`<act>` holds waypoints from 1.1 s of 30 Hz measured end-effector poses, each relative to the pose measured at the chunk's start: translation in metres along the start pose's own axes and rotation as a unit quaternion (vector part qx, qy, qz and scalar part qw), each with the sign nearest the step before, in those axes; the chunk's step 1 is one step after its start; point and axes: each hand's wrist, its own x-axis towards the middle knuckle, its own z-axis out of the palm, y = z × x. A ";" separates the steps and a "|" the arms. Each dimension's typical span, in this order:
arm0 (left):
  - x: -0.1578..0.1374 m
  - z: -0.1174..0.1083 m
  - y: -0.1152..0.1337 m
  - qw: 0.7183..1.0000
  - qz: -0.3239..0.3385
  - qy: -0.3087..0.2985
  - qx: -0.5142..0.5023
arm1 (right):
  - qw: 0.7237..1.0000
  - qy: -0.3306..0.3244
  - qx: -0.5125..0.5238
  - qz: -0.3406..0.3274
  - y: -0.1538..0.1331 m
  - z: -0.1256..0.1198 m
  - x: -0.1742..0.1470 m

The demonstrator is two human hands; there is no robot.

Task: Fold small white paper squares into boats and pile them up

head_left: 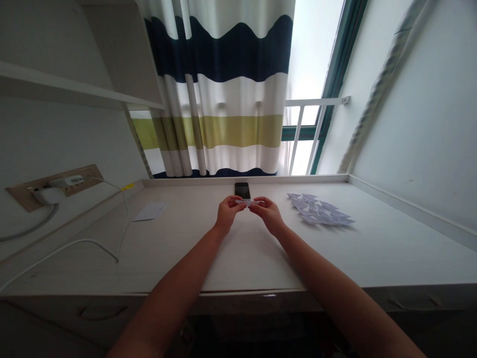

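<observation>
Between my two hands is a small piece of white paper (pixel 246 202), pinched at either end; its exact folds are too small to make out. My left hand (pixel 226 211) is closed on its left end, fingertips and thumb together. On the right end my right hand (pixel 269 214) grips in the same way. Just behind the paper a dark smartphone (pixel 242 190) lies on the white desk (pixel 253 258), its lower edge partly hidden by the paper and fingers. To the right lies a cluster of folded white paper pieces (pixel 320 210) with pointed ends.
A flat stack of white paper (pixel 149 211) lies on the left of the desk. A white cable (pixel 124 214) runs from the wall socket (pixel 55 186) across the desk's left side. A raised rim (pixel 208 182) edges the back, before a striped curtain (pixel 231 99).
</observation>
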 end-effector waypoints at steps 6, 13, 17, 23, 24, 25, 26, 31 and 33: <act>-0.002 0.000 -0.002 0.999 -0.009 -0.040 0.009 | 0.998 0.001 -0.059 -0.003 -0.002 -0.001 0.000; -0.001 -0.001 -0.003 0.997 -0.016 -0.051 0.047 | 0.995 -0.003 -0.092 -0.031 0.000 -0.003 0.001; 0.001 -0.002 -0.006 0.998 0.006 -0.043 0.050 | 0.995 -0.013 -0.100 -0.022 -0.003 -0.001 -0.001; 0.003 -0.004 -0.007 0.997 0.017 -0.038 0.057 | 0.992 -0.028 -0.125 -0.010 -0.007 0.002 -0.004; 0.004 -0.005 -0.006 0.997 0.014 -0.039 0.060 | 0.992 -0.033 -0.124 -0.006 -0.007 0.001 -0.004; 0.004 -0.005 -0.006 0.997 0.009 -0.040 0.062 | 0.992 -0.038 -0.121 -0.002 -0.007 0.001 -0.004; 0.005 -0.006 -0.005 0.997 0.006 -0.044 0.064 | 0.992 -0.043 -0.119 0.002 -0.007 0.000 -0.004; 0.005 -0.007 -0.002 0.996 0.003 -0.058 0.072 | 0.992 -0.044 -0.121 -0.006 -0.008 -0.002 -0.004; 0.005 -0.007 -0.002 0.995 0.003 -0.061 0.075 | 0.992 -0.037 -0.120 0.002 -0.007 -0.004 -0.003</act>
